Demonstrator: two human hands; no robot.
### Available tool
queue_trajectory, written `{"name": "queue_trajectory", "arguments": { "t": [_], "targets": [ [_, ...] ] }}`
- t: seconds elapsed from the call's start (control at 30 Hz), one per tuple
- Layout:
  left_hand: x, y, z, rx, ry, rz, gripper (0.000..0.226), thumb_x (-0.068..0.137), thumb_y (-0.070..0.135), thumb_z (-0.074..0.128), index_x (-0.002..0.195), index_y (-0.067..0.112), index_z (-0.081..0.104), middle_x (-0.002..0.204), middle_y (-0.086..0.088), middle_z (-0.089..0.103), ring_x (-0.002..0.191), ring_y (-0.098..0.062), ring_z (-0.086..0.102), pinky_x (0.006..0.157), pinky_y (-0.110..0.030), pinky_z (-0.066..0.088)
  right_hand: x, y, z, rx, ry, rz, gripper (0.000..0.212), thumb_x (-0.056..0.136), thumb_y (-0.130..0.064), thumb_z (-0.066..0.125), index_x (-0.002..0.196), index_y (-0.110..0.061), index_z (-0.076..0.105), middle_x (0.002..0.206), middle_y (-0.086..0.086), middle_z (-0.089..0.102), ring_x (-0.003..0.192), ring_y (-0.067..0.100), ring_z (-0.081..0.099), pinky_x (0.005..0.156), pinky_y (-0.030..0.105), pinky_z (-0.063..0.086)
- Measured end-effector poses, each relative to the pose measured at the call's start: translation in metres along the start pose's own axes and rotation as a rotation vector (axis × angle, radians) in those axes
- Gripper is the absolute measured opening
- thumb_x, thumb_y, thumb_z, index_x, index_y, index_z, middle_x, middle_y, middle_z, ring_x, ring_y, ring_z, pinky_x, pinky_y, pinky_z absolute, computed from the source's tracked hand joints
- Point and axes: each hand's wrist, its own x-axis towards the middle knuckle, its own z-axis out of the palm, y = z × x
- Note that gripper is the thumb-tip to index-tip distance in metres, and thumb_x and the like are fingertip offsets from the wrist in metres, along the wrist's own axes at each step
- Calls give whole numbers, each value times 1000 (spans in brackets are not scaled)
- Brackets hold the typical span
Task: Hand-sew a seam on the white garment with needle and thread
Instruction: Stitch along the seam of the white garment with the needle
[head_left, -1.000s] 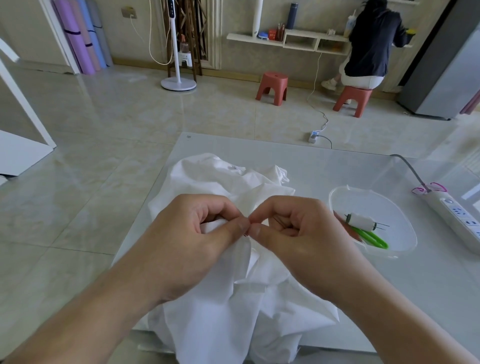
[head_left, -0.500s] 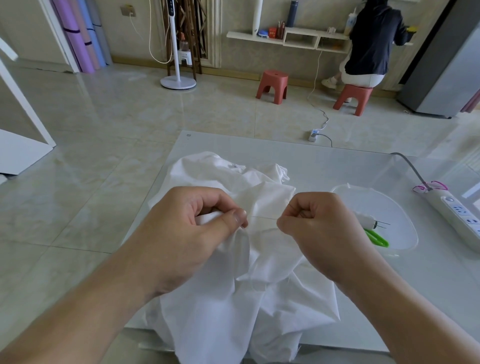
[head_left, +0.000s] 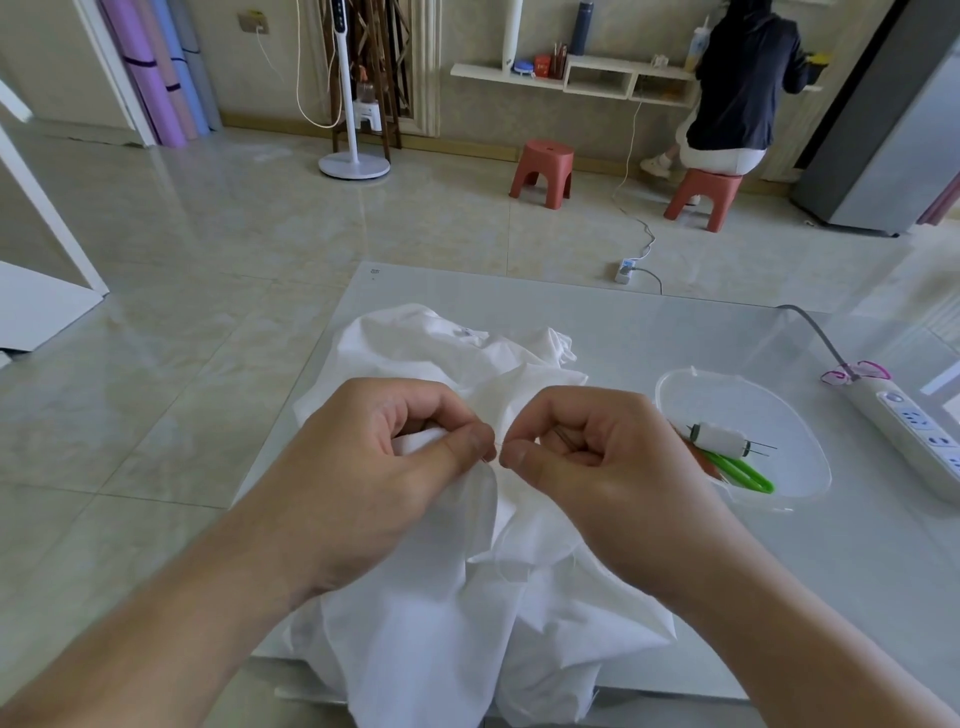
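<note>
A crumpled white garment (head_left: 452, 613) lies on the glass table (head_left: 675, 332) and hangs over its near edge. My left hand (head_left: 384, 467) pinches a raised fold of the cloth between thumb and curled fingers. My right hand (head_left: 587, 462) sits just to the right of it, thumb and forefinger pinching a thin needle (head_left: 500, 445) at the fold. A fine thread loop (head_left: 511, 569) trails down over the cloth below my right hand. The two thumbs are almost touching.
A clear plastic dish (head_left: 769, 395) at the right holds a white thread spool (head_left: 719, 439) and green-handled snips (head_left: 740, 473). A white power strip (head_left: 909, 431) lies at the table's right edge. Red stools and a seated person are far back.
My right hand pulled away to the right, drawing the thread out, then came back to the fold beside my left thumb. My left hand kept its hold on the cloth.
</note>
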Motion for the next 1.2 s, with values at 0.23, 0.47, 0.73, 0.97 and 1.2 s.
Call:
{"name": "queue_trajectory", "arguments": {
  "t": [0.23,0.47,0.73,0.97,1.2],
  "targets": [
    [1,-1,-2,19,23,-4,17,96,35,72,81,31,80,79,9,76,74,-4,68,73,-23,47,3,1,-5,-35,-20,89,21,90,1,67,72,-8,71,45,-10,40,44,6,34,47,12,32],
    [1,-1,-3,35,44,-16,18,95,34,73,79,34,80,81,11,78,80,-3,70,67,-5,43,3,2,-6,-123,3,139,17,87,3,61,71,-1,66,46,-5,39,42,8,30,43,13,28],
    [2,0,-5,17,79,-30,20,97,28,74,79,34,80,83,16,79,88,2,71,73,-11,44,5,3,-9,-140,55,191,12,83,1,60,71,2,61,50,0,36,44,11,27,42,19,26],
    [3,-1,-7,3,97,-11,18,97,28,72,82,31,81,89,12,80,92,-6,73,83,-26,48,5,-2,-11,-117,60,204,9,80,0,60,76,7,58,52,1,33,47,12,26,42,18,23],
    [2,-2,-9,-10,136,23,15,93,25,77,96,39,80,102,14,79,105,-1,71,101,-33,51,3,-9,-11,-194,-60,282,19,81,-3,61,77,10,48,54,0,28,51,14,24,43,19,21]
  ]
}}
